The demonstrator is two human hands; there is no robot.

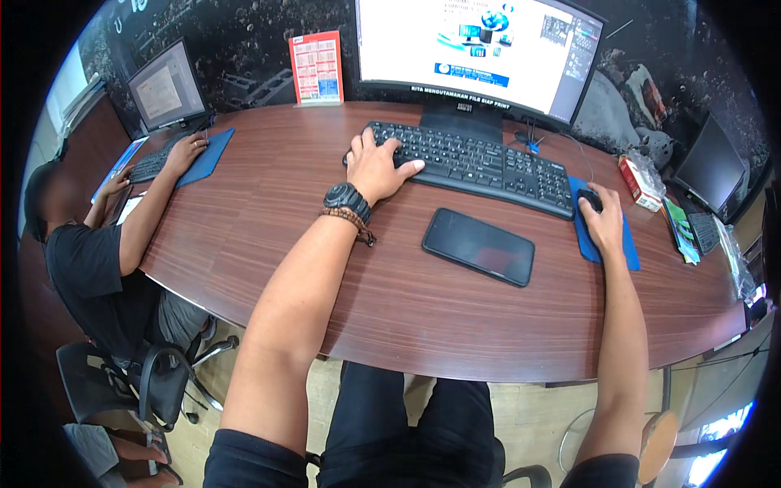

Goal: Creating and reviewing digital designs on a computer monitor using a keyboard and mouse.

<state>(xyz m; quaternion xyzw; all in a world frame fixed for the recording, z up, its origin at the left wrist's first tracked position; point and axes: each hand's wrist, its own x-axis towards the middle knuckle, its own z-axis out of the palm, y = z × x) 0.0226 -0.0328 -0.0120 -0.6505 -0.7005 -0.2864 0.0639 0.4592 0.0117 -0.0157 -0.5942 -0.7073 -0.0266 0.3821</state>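
Note:
My left hand (377, 172) rests on the left end of a black keyboard (488, 167), fingers spread over the keys and thumb stretched to the right. A black watch and a beaded bracelet are on that wrist. At the right, my right hand (604, 226) is curled over a dark mouse (589, 200) on a blue mouse pad (630, 250). Between my forearms a black smartphone (480, 246) lies flat with its screen dark. Behind the keyboard stands a large monitor (407, 41), lit with a picture of computers and a globe.
A red calendar (317, 69) stands at the back of the curved wooden desk (244, 220). To the left, a seated person (89, 252) works at another monitor (167, 85). At the right are a small red-and-white box (640, 184), papers and a dark screen (710, 167).

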